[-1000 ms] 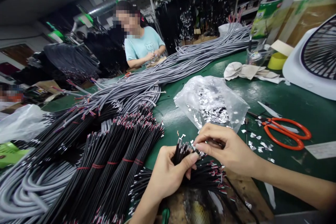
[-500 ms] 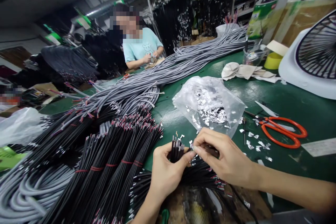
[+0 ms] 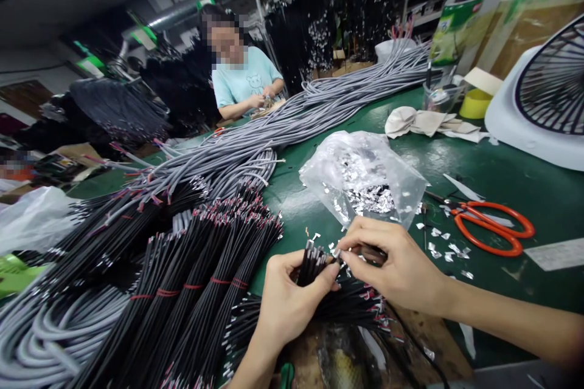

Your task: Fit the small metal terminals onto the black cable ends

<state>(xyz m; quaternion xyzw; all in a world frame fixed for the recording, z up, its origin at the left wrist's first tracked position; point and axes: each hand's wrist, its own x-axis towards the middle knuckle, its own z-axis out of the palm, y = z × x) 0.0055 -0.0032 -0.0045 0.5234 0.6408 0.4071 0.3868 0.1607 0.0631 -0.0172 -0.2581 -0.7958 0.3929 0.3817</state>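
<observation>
Jutting from clenched left hand (image 3: 292, 299), black wires (image 3: 312, 264), right hand (image 3: 398, 260) pinched beside their tips

Black wires (image 3: 312, 266) looked matt, plastic-sheathed; grey cables (image 3: 274, 127), smooth plastic. Foil bits (image 3: 371, 199) looked shiny metallic, their bag (image 3: 322, 164) crinkled clear plastic. Tabletop (image 3: 465, 163) was smooth, glossy; scissor handles (image 3: 531, 230), smooth plastic; board (image 3: 440, 349), scuffed wood.
</observation>
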